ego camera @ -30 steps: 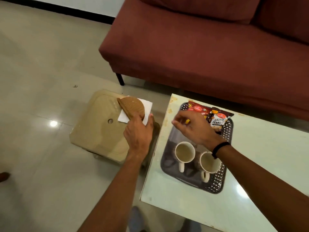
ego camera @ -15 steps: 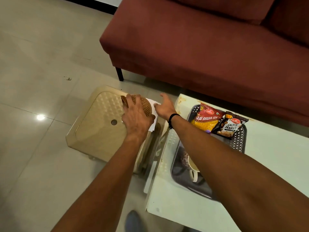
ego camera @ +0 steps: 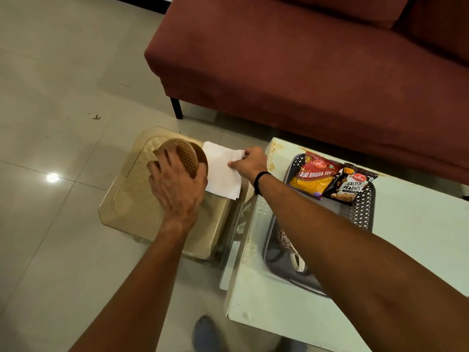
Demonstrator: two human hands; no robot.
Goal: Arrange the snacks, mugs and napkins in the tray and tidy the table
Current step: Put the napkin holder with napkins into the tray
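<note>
Two snack packets (ego camera: 332, 177) & a patterned mug (ego camera: 288, 241) already in grey perforated tray (ego camera: 365, 212). White paper napkins (ego camera: 222, 171) on beige plastic stool (ego camera: 132, 199): right hand (ego camera: 250, 163) pinches them, left hand (ego camera: 177, 185) grips round brown woven holder (ego camera: 184, 154). Napkins left to tray.

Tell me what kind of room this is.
Probably a home living room: a maroon sofa stands beside a low white table holding a tray of snack packets, on a tiled floor.

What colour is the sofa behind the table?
Dark red, maroon sofa, seen in the head view.
</note>
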